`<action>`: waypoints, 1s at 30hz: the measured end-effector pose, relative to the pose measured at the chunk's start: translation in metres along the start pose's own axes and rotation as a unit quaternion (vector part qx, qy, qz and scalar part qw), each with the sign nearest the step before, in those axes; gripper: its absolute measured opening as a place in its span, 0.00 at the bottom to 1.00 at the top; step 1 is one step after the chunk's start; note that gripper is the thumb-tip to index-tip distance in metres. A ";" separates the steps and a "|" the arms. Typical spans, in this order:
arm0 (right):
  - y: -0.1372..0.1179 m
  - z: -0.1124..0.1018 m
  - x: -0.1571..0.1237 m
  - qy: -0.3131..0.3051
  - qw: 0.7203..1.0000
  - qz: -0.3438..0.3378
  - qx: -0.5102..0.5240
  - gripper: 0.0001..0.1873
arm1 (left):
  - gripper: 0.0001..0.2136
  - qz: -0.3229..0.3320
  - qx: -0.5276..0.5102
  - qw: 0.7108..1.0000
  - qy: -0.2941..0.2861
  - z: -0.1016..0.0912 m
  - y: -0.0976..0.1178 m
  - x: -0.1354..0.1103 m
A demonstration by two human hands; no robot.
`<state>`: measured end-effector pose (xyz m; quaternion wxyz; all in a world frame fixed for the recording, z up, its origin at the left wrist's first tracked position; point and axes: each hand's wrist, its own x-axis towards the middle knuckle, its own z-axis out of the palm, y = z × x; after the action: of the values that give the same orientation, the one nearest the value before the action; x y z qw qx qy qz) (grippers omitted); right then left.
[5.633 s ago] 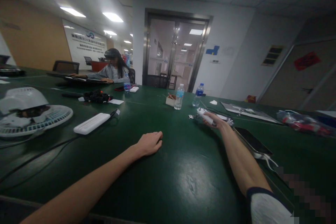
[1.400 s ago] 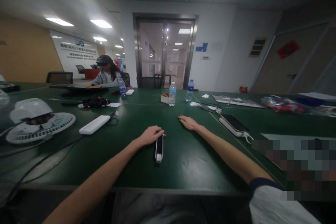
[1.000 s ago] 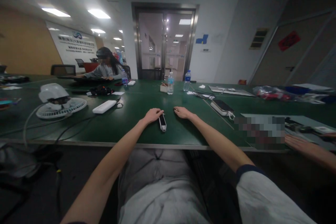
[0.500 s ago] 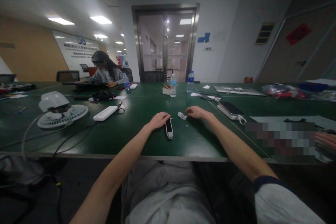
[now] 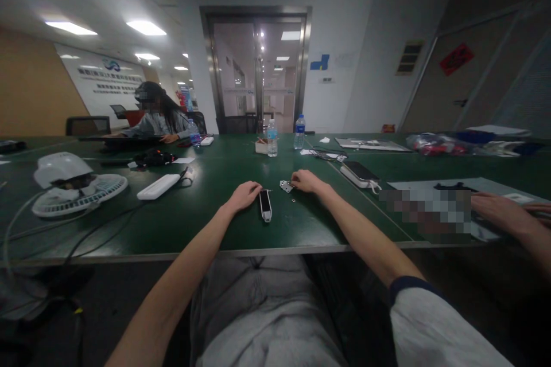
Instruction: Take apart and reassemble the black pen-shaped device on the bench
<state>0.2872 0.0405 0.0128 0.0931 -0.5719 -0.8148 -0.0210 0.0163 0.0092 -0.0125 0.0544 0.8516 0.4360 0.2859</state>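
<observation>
A slim white device with a dark inset (image 5: 266, 205) lies on the green table in front of me, its long side pointing toward me. My left hand (image 5: 245, 196) rests at the far end of this device, fingers closed together; a thin bit shows at the fingertips, too small to name. To the right, my right hand (image 5: 307, 180) is closed in a pinch at the right edge of a small silvery plate with holes (image 5: 285, 186). What sits between those fingertips is hidden. A tiny ring-like piece (image 5: 293, 200) lies just in front of the plate.
At left are a white fan (image 5: 77, 183) and a white power strip (image 5: 158, 187) with cables. Bottles (image 5: 272, 139) stand farther back. On the right lies a dark phone-like slab on a white case (image 5: 360, 173). Another person's hand (image 5: 501, 212) is beyond it, over a pale sheet.
The view has turned slightly right, so everything sits farther left. Both my hands keep nearly the same places by the device and plate. The other person's hand at right shows more.
</observation>
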 end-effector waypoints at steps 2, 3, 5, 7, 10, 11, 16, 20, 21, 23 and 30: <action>0.009 -0.006 -0.005 0.034 0.998 0.057 -0.020 0.16 | 0.17 -0.004 0.006 1.000 0.003 -0.002 0.001 -0.002; 0.015 -0.008 -0.008 0.053 0.994 0.091 -0.033 0.18 | 0.17 -0.006 0.009 1.000 0.005 -0.003 0.001 -0.003; 0.033 -0.012 -0.017 0.085 0.981 0.163 -0.063 0.19 | 0.17 -0.009 0.014 1.000 0.005 -0.005 0.003 -0.005; 0.055 -0.015 -0.028 0.100 0.968 0.211 -0.090 0.20 | 0.17 -0.015 0.016 1.000 0.000 -0.006 0.004 -0.006; 0.093 -0.020 -0.044 0.149 0.940 0.275 -0.137 0.25 | 0.17 -0.020 0.009 1.000 -0.007 -0.006 0.003 -0.005; 0.106 -0.022 -0.047 0.164 0.930 0.298 -0.137 0.27 | 0.17 -0.027 0.007 1.000 -0.009 -0.006 0.002 -0.005; 0.154 -0.043 -0.055 0.099 0.915 0.392 -0.018 0.36 | 0.18 -0.037 -0.014 0.999 -0.016 -0.004 -0.004 -0.004; 0.175 -0.056 -0.062 0.206 0.879 0.431 0.013 0.32 | 0.19 -0.053 -0.015 0.998 -0.013 -0.007 -0.002 -0.003; 0.179 -0.057 -0.064 0.224 0.874 0.432 0.015 0.29 | 0.19 -0.051 -0.010 0.999 -0.016 -0.008 -0.001 -0.003; 0.183 -0.057 -0.070 0.205 0.884 0.421 0.010 0.25 | 0.18 -0.044 -0.001 0.999 -0.026 -0.010 0.002 -0.002; 0.185 -0.054 -0.082 0.167 0.889 0.425 0.022 0.26 | 0.18 -0.028 0.001 0.999 -0.030 -0.008 0.002 -0.001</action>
<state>0.4942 0.0203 0.0377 0.2405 -0.8494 -0.4662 -0.0570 0.0126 0.0063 -0.0054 0.0744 0.8473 0.4580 0.2583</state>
